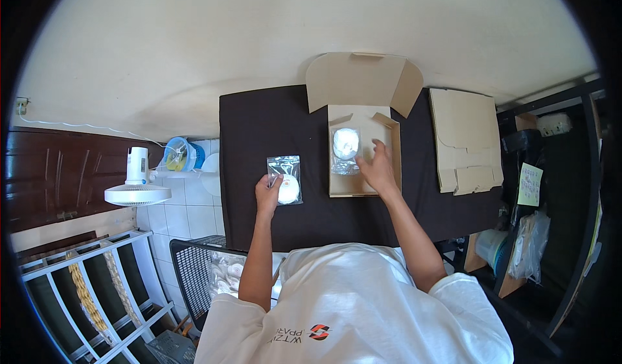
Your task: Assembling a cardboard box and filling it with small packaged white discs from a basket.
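Note:
My left hand [267, 195] grips the left edge of a clear zip bag [290, 164] over the dark tablecloth. Inside that bag is a white disc-shaped item [288, 189] with a small mark at its centre. In the middle of the table stands an open cardboard box [365, 188], its lid [357, 80] raised at the back. A second clear bag [345, 165] with a round white item [346, 143] lies in the box's left part. Over the box's right part is my right hand [378, 168], fingers apart, its thumb close to that second bag; nothing shows in its grasp.
Flattened cardboard boxes [466, 140] lie stacked on the table's right. A black mesh chair [192, 267] with bagged white items [227, 272] stands at lower left. Further left are a white fan [138, 194] and a blue bucket [182, 152]. Dark shelving [522, 145] lines the right side.

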Tool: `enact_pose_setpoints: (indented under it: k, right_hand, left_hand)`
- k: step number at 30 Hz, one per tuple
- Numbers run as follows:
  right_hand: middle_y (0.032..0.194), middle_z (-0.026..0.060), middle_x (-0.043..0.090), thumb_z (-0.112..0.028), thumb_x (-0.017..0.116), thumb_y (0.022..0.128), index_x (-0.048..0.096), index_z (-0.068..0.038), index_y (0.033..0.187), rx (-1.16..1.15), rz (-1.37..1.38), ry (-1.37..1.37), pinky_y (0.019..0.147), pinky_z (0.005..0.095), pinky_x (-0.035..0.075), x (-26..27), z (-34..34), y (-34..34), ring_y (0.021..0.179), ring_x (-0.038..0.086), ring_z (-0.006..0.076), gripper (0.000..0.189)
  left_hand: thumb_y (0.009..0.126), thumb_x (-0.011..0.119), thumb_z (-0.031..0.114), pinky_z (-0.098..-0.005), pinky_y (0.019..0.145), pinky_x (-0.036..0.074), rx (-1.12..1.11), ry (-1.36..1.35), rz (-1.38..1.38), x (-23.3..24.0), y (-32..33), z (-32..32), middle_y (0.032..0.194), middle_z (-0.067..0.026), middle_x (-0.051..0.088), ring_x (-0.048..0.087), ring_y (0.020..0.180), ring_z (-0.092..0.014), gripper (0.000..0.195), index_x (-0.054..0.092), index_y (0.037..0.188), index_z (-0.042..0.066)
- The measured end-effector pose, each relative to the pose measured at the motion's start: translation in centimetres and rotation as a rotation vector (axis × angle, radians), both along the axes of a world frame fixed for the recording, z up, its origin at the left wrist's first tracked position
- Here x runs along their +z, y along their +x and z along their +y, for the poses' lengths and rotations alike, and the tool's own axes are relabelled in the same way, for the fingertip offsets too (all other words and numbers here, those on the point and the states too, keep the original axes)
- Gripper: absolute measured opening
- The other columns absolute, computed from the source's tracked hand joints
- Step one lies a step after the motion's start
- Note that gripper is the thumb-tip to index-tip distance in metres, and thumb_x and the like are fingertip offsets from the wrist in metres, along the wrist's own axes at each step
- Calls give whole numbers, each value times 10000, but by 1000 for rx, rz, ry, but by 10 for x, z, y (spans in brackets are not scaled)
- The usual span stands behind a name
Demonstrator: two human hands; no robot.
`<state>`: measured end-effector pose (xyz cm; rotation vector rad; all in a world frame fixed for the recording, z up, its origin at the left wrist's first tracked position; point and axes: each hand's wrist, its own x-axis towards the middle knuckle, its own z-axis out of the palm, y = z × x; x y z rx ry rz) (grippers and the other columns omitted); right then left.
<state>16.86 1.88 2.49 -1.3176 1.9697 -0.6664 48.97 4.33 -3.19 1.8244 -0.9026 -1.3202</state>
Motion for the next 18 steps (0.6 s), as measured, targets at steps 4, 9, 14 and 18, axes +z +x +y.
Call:
enact_pose_setpoints:
  k: [4, 9, 14, 18]
  right_hand:
    - [1311, 243, 503, -252, 774, 836, 442, -29, 1450, 132, 124, 100, 1000, 469, 494, -19, -28, 7, 1137, 607, 429, 733]
    - [1268, 193, 530, -266, 774, 840, 492, -70, 1428, 168, 170, 69, 973, 479, 507, -27, -35, 14, 1136, 615, 404, 681]
    - [1274, 192, 533, -286, 761, 850, 506, -69, 1421, 191, 193, 29, 948, 485, 518, -28, -33, 10, 1119, 626, 387, 662]
    - [1252, 185, 546, -266, 737, 870, 508, -64, 1413, 169, 279, -9, 916, 469, 523, -19, -30, 11, 1065, 642, 363, 623]
  left_hand:
    - [939, 716, 171, -292, 743, 526, -13, -43, 22, -4, -1, 0, 900, -79, 737, 678, 802, -132, 208, 705, 1015, -23]
    - [934, 721, 176, -288, 744, 524, -1, -59, 6, -6, 0, 2, 906, -83, 738, 678, 805, -133, 219, 709, 1025, -23]
    - [935, 719, 180, -288, 756, 528, -29, -49, -11, -3, -1, 2, 914, -82, 736, 680, 828, -135, 223, 711, 1025, -24]
    - [953, 705, 187, -282, 763, 533, -24, -54, 36, 6, -2, 4, 928, -76, 733, 682, 838, -128, 227, 703, 1051, -17]
